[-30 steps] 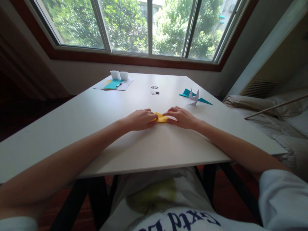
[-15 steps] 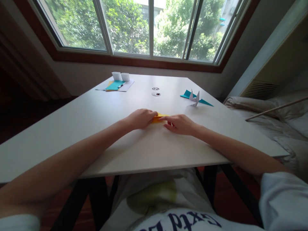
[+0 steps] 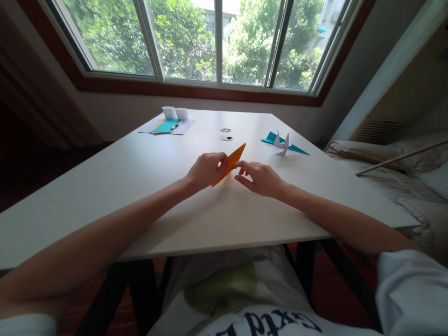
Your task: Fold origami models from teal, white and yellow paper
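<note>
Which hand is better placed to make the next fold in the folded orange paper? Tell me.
Probably the right hand: its fingers are free beside the folded orange paper, while the left hand grips and tilts it.

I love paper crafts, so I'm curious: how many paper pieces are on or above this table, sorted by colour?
Orange: 1, the folded paper pinched in the left hand, the right hand beside it.
Teal: 2, the sheet by the cups and the sheet under the crane.
White: 2, the folded crane and the far-left sheet.
Total: 5.

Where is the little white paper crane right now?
The white paper crane stands on the teal paper at the table's far right, beyond the right hand.
</note>
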`<control>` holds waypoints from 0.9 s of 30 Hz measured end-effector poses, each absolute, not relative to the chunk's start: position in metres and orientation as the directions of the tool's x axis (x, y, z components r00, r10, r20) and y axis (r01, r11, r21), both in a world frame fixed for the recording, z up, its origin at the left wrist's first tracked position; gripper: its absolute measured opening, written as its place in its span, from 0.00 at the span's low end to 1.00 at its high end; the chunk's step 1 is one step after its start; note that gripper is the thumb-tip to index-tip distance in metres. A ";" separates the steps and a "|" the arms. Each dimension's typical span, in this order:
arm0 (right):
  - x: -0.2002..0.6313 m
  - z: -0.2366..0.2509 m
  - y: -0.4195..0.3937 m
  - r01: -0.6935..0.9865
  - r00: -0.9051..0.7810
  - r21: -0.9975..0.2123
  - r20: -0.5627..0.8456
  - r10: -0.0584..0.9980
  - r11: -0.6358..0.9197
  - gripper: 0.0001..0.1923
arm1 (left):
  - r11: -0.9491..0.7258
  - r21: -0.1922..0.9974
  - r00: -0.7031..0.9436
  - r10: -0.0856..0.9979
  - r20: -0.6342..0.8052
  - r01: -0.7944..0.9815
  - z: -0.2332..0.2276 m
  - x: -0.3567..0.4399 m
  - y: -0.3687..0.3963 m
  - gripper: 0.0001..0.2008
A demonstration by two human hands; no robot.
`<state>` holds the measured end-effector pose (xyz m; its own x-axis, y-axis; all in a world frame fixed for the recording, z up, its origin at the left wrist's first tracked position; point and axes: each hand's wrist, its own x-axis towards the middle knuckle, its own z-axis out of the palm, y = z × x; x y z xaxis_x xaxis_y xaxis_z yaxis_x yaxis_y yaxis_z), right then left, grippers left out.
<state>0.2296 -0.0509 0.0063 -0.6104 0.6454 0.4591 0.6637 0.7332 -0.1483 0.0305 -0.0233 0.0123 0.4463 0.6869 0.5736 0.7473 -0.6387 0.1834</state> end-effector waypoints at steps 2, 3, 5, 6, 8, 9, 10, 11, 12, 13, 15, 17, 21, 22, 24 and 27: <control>0.229 0.007 -0.051 0.680 -0.589 -0.142 0.479 0.651 0.719 0.12 | -0.660 0.188 0.452 0.667 0.593 0.727 0.013 0.034 -0.027 0.10; 0.229 0.008 -0.050 0.685 -0.579 -0.146 0.487 0.654 0.714 0.11 | -0.671 0.189 0.456 0.656 0.602 0.717 0.013 0.035 -0.029 0.09; 0.229 0.008 -0.049 0.682 -0.566 -0.165 0.498 0.657 0.713 0.10 | -0.691 0.194 0.463 0.640 0.614 0.697 0.014 0.037 -0.033 0.08; 0.229 0.008 -0.048 0.677 -0.561 -0.177 0.504 0.656 0.714 0.10 | -0.699 0.199 0.465 0.634 0.617 0.687 0.015 0.038 -0.035 0.08; 0.228 0.008 -0.047 0.671 -0.553 -0.198 0.509 0.660 0.715 0.10 | -0.712 0.209 0.471 0.627 0.621 0.671 0.016 0.040 -0.038 0.08; 0.228 0.008 -0.047 0.670 -0.549 -0.208 0.507 0.664 0.713 0.10 | -0.716 0.213 0.476 0.626 0.618 0.665 0.016 0.040 -0.039 0.07; 0.228 0.008 -0.046 0.670 -0.546 -0.217 0.504 0.669 0.710 0.11 | -0.718 0.216 0.481 0.627 0.612 0.661 0.016 0.040 -0.039 0.07; 0.228 0.008 -0.046 0.669 -0.545 -0.223 0.501 0.672 0.709 0.12 | -0.718 0.218 0.484 0.630 0.608 0.661 0.015 0.041 -0.039 0.07; 0.227 0.008 -0.046 0.667 -0.548 -0.226 0.496 0.673 0.710 0.12 | -0.717 0.219 0.486 0.633 0.602 0.662 0.015 0.041 -0.039 0.08; 0.227 0.007 -0.046 0.665 -0.551 -0.226 0.495 0.672 0.712 0.12 | -0.716 0.220 0.488 0.635 0.598 0.662 0.015 0.042 -0.039 0.08; 0.227 0.006 -0.045 0.664 -0.558 -0.218 0.492 0.668 0.715 0.12 | -0.720 0.220 0.495 0.634 0.595 0.658 0.014 0.042 -0.038 0.08; 0.227 0.006 -0.045 0.669 -0.562 -0.208 0.486 0.669 0.713 0.11 | -0.726 0.213 0.503 0.627 0.595 0.654 0.013 0.043 -0.038 0.08; 0.227 0.007 -0.046 0.683 -0.573 -0.186 0.464 0.676 0.706 0.11 | -0.723 0.186 0.510 0.622 0.594 0.665 0.012 0.043 -0.038 0.08; 0.227 0.008 -0.046 0.687 -0.576 -0.178 0.456 0.678 0.704 0.11 | -0.721 0.180 0.512 0.622 0.592 0.669 0.013 0.043 -0.038 0.08; 0.228 0.008 -0.046 0.701 -0.581 -0.155 0.443 0.683 0.696 0.12 | -0.716 0.162 0.513 0.621 0.592 0.679 0.014 0.042 -0.038 0.08; 0.229 0.008 -0.045 0.742 -0.573 -0.107 0.412 0.709 0.662 0.13 | -0.703 0.135 0.508 0.619 0.599 0.698 0.017 0.040 -0.039 0.07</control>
